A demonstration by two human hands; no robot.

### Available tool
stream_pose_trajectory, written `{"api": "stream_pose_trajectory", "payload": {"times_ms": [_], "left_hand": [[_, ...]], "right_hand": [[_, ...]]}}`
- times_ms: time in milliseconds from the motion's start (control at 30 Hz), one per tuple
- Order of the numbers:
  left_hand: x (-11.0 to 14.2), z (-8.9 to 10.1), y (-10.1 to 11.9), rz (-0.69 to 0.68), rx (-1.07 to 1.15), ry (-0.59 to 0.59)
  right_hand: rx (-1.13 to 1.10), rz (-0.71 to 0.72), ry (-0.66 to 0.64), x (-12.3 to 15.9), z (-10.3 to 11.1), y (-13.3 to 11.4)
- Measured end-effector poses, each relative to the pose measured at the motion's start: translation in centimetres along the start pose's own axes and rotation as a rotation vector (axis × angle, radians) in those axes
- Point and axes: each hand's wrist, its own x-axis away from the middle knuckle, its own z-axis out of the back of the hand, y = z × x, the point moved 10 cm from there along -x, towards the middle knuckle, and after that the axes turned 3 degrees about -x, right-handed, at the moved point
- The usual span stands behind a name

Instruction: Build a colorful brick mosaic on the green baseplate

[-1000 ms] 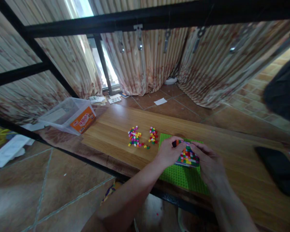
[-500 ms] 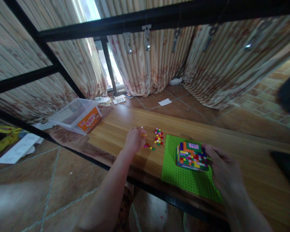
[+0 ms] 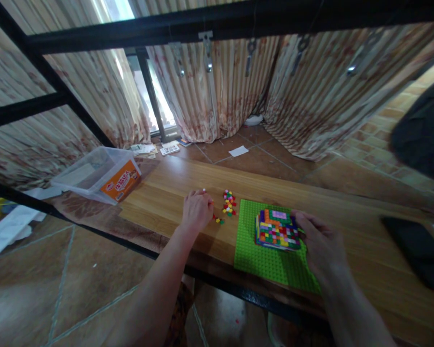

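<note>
You have just parted your hands. A second ago both were at the brick block (image 3: 278, 233); now your left hand (image 3: 197, 210) is at the loose bricks, left of the green plate (image 3: 249, 262), and only your right hand (image 3: 321, 243) remains by the block. By my judgement this means the work is at a fetching point, with no joining of bricks under way.

Left hand: the fingers are curled downward over a heap on the bench (image 3: 166, 185), a white brick (image 3: 204, 190) showing just past them. Most of the heap is hidden beneath your hand, so I cannot tell whether the fingers pinch a brick.

Right hand: the thumb and fingers are bent at the block's right side. Whether they grip it, merely touch it or pinch something small cannot be established from this angle.

The block sits on the plate, nearer its far edge than its near one and right of its middle. Its top carries a pink patch bordered in green, with orange and purple bricks beside it; the side facing you is of mixed colours.

A narrow group of bricks (image 3: 229, 202) lies near the plate's left edge, with a few strays (image 3: 219, 220) between it and your left hand. A phone (image 3: 415, 250) lies toward the bench's right end; a clear box (image 3: 101, 173) stands beside its left edge.
</note>
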Motion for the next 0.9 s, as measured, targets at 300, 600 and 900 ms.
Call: {"api": "stream_pose_trajectory", "payload": {"times_ms": [300,600,900], "left_hand": [[1.5,1.1,6.4,-0.125,0.981,0.033],[2.8,-0.9,12.1,-0.131,1.347,-0.118],[3.3,-0.4,13.4,-0.217,1.273,-0.06]], "right_hand": [[0.155,0.528,-0.042,3.5,-1.9,-7.5],[0.306,0.658,-0.315,6.1,-5.2,-7.8],[0.245,0.65,-0.297,5.4,-4.4,-8.0]]}}
